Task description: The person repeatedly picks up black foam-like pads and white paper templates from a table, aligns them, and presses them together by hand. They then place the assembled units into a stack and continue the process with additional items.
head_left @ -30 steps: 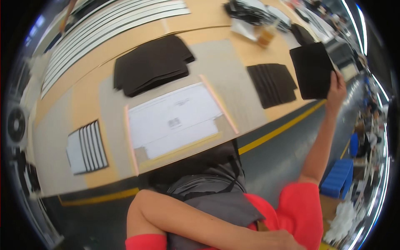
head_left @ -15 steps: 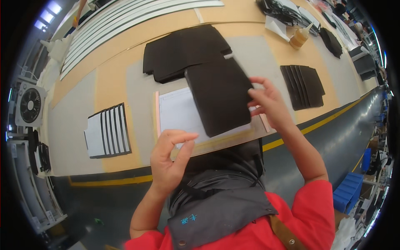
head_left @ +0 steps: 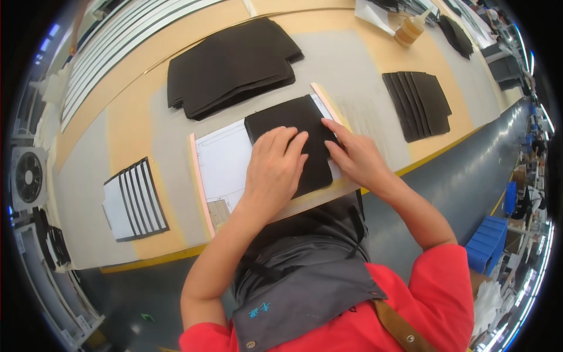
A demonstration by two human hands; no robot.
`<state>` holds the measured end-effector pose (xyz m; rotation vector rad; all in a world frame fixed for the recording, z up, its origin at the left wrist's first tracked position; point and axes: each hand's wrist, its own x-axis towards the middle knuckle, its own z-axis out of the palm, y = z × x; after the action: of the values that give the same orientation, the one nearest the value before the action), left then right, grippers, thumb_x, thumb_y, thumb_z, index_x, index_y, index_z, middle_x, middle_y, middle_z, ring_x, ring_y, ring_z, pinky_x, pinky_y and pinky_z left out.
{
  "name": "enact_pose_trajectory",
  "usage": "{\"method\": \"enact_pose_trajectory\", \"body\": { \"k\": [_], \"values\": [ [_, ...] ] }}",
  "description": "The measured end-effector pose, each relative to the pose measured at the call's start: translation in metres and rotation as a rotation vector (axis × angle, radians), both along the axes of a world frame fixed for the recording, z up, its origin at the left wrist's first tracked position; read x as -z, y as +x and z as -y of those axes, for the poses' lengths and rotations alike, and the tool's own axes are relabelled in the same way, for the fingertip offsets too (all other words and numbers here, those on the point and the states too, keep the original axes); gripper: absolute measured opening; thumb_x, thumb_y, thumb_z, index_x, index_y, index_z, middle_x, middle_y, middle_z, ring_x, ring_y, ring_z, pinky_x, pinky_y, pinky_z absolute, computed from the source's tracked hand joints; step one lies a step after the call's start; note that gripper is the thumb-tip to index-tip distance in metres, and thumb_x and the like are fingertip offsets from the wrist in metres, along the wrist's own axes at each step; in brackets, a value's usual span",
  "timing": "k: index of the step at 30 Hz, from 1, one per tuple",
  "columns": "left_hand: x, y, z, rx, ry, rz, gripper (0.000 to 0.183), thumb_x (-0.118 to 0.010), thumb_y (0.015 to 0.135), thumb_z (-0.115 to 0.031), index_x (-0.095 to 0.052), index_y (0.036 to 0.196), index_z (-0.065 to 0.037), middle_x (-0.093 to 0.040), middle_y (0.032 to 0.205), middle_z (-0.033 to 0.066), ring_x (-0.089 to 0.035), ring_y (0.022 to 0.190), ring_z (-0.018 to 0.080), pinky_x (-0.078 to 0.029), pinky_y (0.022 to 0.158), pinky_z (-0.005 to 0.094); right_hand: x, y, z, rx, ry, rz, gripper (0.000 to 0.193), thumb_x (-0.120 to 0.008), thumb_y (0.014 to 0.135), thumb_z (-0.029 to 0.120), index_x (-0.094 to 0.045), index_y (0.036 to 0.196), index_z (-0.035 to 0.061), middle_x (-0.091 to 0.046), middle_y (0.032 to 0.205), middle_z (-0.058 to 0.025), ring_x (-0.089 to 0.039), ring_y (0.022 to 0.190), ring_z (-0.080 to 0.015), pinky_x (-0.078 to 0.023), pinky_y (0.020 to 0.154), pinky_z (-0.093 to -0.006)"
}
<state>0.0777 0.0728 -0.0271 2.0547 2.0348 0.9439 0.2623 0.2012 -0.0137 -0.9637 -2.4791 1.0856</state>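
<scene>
A black flat panel (head_left: pixel 287 114) lies on a white sheet with a line drawing (head_left: pixel 220 155), covering its right part. My left hand (head_left: pixel 275 164) rests over the panel's left half, its fingers stretched out and pressed flat on it. At the panel's right edge my right hand (head_left: pixel 358 155) touches down with index finger and thumb apart. Some of the panel's lower area is hidden beneath my left hand. Pink strips (head_left: pixel 201 185) border the sheet on its left and right sides. Beyond the sheet sits a stack of larger black panels (head_left: pixel 234 64) with notched corners.
Fanned black pieces (head_left: pixel 419 105) lie at right, and white pieces with black edges (head_left: pixel 135 202) at left. A bottle of amber liquid (head_left: pixel 409 30) stands at the far right of the table. Long white strips (head_left: pixel 129 53) lie far left; a fan (head_left: pixel 28 176) stands beyond the left edge.
The black panel, lifted in my right hand before, is now laid down on the sheet. My left hand has moved up onto it. The view has shifted a little.
</scene>
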Motion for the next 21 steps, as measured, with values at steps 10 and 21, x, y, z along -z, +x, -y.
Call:
{"method": "enact_pose_trajectory", "body": {
  "k": [10,21],
  "values": [
    [0.002,0.002,-0.016,0.011,-0.058,-0.078,0.043,-0.073,0.095,-0.010,-0.065,0.136,-0.003,-0.062,0.135,0.0139,-0.058,0.129,0.0338,-0.047,0.111,0.0454,0.002,0.017,-0.020,-0.040,0.557,0.046,0.032,-0.074,0.095,0.014,-0.074,0.127,0.0116,-0.074,0.113,-0.0051,-0.069,0.090,-0.0283,-0.056,0.076,-0.0408],
    [0.000,0.001,-0.018,0.023,-0.079,-0.094,0.044,-0.074,0.094,-0.010,-0.065,0.136,-0.002,-0.062,0.135,0.0131,-0.059,0.129,0.0332,-0.048,0.110,0.0435,0.018,0.051,-0.017,-0.200,0.586,-0.071,0.040,-0.068,0.088,0.004,-0.077,0.124,0.0163,-0.072,0.132,0.0072,-0.060,0.102,-0.0210,-0.044,0.094,-0.0338]
  ]
}}
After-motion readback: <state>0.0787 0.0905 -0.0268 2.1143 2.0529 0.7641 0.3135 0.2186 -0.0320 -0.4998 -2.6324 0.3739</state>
